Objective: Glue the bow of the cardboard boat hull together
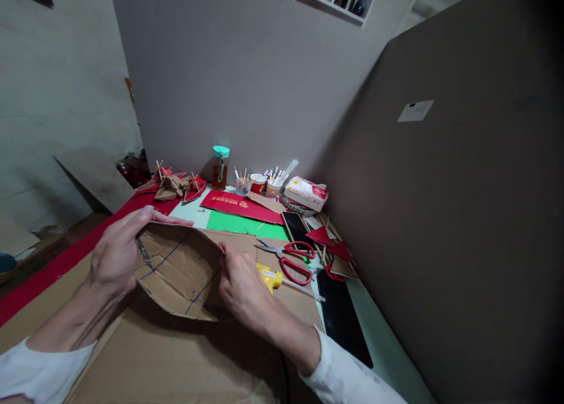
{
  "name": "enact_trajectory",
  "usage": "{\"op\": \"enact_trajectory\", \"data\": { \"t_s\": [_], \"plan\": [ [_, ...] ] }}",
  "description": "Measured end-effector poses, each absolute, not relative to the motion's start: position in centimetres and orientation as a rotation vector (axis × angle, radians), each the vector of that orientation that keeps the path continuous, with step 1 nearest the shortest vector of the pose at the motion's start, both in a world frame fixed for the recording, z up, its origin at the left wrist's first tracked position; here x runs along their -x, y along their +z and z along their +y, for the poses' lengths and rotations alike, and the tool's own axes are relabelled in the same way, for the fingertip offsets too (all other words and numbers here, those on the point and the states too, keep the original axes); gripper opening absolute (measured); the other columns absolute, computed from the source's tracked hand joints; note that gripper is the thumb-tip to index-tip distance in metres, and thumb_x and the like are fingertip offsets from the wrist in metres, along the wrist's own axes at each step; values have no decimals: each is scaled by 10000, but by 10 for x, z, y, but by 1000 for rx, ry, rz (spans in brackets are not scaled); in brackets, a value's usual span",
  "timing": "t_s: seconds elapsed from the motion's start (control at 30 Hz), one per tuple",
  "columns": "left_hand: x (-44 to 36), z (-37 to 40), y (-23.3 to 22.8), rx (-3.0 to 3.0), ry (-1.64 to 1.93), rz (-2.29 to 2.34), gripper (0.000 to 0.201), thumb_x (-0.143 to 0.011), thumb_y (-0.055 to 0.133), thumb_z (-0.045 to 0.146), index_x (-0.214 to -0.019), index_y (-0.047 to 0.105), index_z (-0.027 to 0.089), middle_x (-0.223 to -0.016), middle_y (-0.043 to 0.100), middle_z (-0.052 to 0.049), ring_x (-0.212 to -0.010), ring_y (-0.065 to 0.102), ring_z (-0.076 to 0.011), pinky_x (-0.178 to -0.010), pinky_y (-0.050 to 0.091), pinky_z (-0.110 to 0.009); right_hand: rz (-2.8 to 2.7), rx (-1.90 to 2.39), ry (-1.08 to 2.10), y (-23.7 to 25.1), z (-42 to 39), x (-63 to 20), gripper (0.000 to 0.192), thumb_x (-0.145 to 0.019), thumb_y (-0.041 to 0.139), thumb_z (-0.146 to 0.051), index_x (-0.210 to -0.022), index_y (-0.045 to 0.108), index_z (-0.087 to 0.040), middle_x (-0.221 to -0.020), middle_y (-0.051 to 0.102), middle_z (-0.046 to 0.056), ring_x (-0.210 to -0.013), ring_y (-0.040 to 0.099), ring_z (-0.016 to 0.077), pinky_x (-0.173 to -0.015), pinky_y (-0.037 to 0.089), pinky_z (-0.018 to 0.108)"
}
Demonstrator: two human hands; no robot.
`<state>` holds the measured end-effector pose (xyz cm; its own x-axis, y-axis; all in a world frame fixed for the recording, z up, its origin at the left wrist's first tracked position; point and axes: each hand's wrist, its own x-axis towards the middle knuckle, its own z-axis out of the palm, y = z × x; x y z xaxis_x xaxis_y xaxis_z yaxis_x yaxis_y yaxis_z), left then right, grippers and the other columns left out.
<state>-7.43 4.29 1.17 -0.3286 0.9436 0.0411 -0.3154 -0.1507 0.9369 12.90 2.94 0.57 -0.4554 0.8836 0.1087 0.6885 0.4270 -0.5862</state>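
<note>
A curved piece of brown cardboard (176,269) with blue pen lines is held up above the table between my two hands. My left hand (117,251) grips its left end, the thumb and fingers around the edge. At the right end, my right hand (244,280) pinches the upper edge with its fingers closed. Just beyond my right hand lies a yellow glue gun (269,276), partly hidden, with a clear glue stick (304,289) coming out of its back. Red-handled scissors (291,256) rest behind it, blades pointing left.
Flat cardboard (176,363) covers the table's front. At the back are red-and-brown cardboard pieces (176,184), a bottle (220,168), cups of pens and sticks (274,188), and a tissue pack (306,192). A phone (297,228) and a black slab (343,316) lie rightward, beside a grey partition (440,187).
</note>
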Motion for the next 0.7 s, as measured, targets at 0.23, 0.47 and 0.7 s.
{"op": "enact_trajectory", "data": {
  "t_s": [0.23, 0.47, 0.7],
  "plan": [
    [78, 48, 22, -782, 1677, 1085, 370, -959, 524, 435, -922, 725, 127, -909, 813, -110, -867, 736, -264, -818, 573, -383, -2141, 1251, 803, 5, 75, -130, 133, -907, 519, -170, -977, 631, -187, -906, 656, 49, -868, 561, 193, -702, 350, 269],
    [100, 57, 15, -593, 2027, 1262, 242, -953, 484, 158, -774, 645, 134, -788, 700, -32, -808, 662, -154, -839, 515, -275, -2041, 1248, 983, 8, 137, -133, 76, -865, 632, -228, -828, 625, -161, -780, 593, -4, -761, 515, 150, -679, 357, 258],
    [93, 59, 9, -561, 2139, 1477, 154, -682, 723, 70, -735, 607, 156, -653, 585, 45, -596, 523, -108, -532, 351, -210, -1908, 1259, 1140, -8, 198, -129, 96, -824, 701, -224, -834, 674, -133, -739, 611, -5, -707, 547, 128, -684, 420, 247]
  ]
}}
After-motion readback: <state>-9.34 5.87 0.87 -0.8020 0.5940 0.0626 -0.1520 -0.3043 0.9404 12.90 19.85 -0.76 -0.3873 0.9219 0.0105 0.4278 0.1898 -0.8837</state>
